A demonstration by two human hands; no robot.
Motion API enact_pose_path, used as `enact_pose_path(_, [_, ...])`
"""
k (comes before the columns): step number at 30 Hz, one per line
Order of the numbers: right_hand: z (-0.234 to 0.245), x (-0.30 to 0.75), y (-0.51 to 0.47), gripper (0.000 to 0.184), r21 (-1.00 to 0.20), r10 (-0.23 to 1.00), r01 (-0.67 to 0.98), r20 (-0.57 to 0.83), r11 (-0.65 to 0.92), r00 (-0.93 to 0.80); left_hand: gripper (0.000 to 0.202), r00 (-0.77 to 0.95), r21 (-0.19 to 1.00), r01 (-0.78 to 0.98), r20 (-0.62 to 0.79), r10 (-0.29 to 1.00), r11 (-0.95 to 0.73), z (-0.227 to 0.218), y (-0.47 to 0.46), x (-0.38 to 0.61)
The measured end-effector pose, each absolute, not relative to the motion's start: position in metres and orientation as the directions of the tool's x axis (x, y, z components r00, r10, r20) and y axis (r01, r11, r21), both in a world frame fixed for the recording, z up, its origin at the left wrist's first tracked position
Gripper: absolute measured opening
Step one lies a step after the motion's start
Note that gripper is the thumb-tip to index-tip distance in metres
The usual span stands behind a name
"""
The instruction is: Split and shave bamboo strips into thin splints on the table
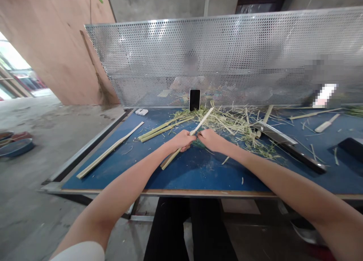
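My left hand (183, 139) is wrapped round a split bamboo stick (204, 120). The stick slants across the table, its pale peeled end pointing away from me and its greenish end toward me. Right beside it, my right hand (211, 139) is closed in a fist close to the stick. A small dark bit shows at its fingers, too little to name. Behind my hands lies a heap of thin green and pale shavings (227, 121). Two greenish strips (167, 128) rest left of the heap, and a longer partly peeled strip (109, 151) lies further left.
A large knife (292, 147) with a dark handle lies on the blue table (176, 181) at right, near a pale-bladed tool (327, 123). A phone (194, 100) stands against the perforated metal panel (159, 64). A small white object (141, 111) sits at back left.
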State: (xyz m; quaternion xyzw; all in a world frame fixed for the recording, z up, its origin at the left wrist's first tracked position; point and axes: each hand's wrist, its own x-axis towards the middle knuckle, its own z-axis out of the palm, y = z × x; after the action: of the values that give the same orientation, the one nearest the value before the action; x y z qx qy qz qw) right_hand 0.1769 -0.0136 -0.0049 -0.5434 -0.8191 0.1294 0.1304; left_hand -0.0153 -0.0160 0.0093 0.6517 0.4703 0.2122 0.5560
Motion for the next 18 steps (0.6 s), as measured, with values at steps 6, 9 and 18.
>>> enact_pose_path(6, [0.0, 0.171, -0.019, 0.039, -0.144, 0.937, 0.926, 0.027, 0.349, -0.349, 0.035, 0.383, 0.882, 0.47, -0.226, 0.896, 0.022, 0.001, -0.016, -0.012])
enact_pose_path(9, [0.0, 0.168, -0.021, 0.032, -0.028, 0.948, 0.948, 0.003, 0.318, -0.318, 0.032, 0.35, 0.866, 0.498, -0.232, 0.908, 0.029, -0.003, -0.016, -0.01])
enact_pose_path(18, [0.002, 0.17, -0.019, 0.028, 0.051, 0.947, 0.946, -0.014, 0.321, -0.321, 0.029, 0.321, 0.855, 0.518, -0.226, 0.92, 0.029, -0.006, -0.011, -0.007])
